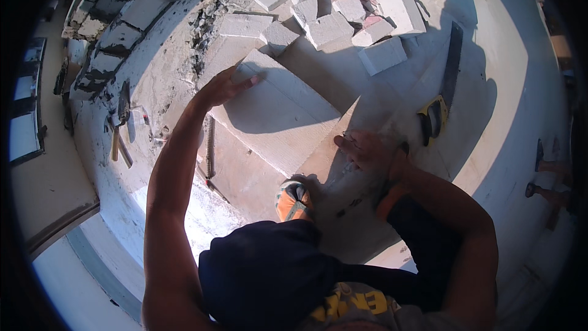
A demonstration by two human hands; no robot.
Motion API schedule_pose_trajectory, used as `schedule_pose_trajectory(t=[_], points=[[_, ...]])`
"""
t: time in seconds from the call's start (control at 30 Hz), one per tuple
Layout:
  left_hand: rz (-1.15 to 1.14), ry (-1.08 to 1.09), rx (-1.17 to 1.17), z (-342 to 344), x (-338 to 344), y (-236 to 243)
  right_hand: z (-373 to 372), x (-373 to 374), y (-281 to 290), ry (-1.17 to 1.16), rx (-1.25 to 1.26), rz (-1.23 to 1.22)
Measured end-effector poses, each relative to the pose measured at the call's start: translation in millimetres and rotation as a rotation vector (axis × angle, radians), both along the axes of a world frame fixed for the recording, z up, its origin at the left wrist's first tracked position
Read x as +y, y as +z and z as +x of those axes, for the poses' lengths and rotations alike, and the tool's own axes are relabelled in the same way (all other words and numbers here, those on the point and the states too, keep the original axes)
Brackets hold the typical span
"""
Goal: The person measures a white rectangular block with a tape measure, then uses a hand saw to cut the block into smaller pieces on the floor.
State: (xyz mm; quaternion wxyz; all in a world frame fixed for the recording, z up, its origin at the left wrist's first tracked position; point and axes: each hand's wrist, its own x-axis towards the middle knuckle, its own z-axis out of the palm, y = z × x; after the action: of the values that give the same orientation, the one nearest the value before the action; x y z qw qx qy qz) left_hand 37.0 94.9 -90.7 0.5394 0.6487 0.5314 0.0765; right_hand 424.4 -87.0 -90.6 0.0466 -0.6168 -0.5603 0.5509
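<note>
Looks like block-steadying: left hand [225,87] grips edge of block [278,116] on floor [236,162], right hand [362,149] half-curled just right of it, contents unclear; next move probably calls for keeping block steady.

Block [285,113] at frame centre; saw [450,79] to its right, smaller blocks [331,29] beyond, upper centre; hand tools [114,144] lie at left.

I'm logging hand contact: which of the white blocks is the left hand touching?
The large white rectangular block, mid-picture, partly under the bare left hand; the angular white blocks heaped beyond it are untouched.
</note>
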Motion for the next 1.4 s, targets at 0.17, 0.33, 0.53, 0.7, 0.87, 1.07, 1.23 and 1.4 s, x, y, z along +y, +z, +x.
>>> schedule_pose_trajectory(t=[0.17,0.33,0.53,0.7,0.87,1.07,1.23,1.4], points=[[-0.063,-0.014,-0.104,4.6,-2.4,8.9,-92.8,-23.1,-17.2,-0.550,0.469,-0.220],[-0.041,0.030,0.037,-1.0,-16.2,39.9,-90.4,-37.2,-32.3,-0.594,0.611,-0.127],[0.095,0.042,0.209,4.9,-26.5,72.7,-73.5,-50.5,-55.3,-0.564,0.699,-0.085],[0.445,0.053,0.247,10.3,-43.7,140.5,-82.9,-10.7,-32.5,-0.366,0.625,-0.327],[0.462,0.157,0.436,19.6,-12.9,184.1,2.9,67.0,21.2,0.506,-0.224,0.321],[0.720,0.073,0.517,-9.1,32.3,179.6,196.3,58.6,34.0,0.584,-0.945,-0.014],[0.596,0.039,0.472,-39.8,85.1,177.4,241.3,26.4,12.5,0.406,-0.656,0.124],[0.388,0.081,0.387,-67.0,119.7,140.8,251.7,9.5,-10.7,0.309,-0.557,0.163]])
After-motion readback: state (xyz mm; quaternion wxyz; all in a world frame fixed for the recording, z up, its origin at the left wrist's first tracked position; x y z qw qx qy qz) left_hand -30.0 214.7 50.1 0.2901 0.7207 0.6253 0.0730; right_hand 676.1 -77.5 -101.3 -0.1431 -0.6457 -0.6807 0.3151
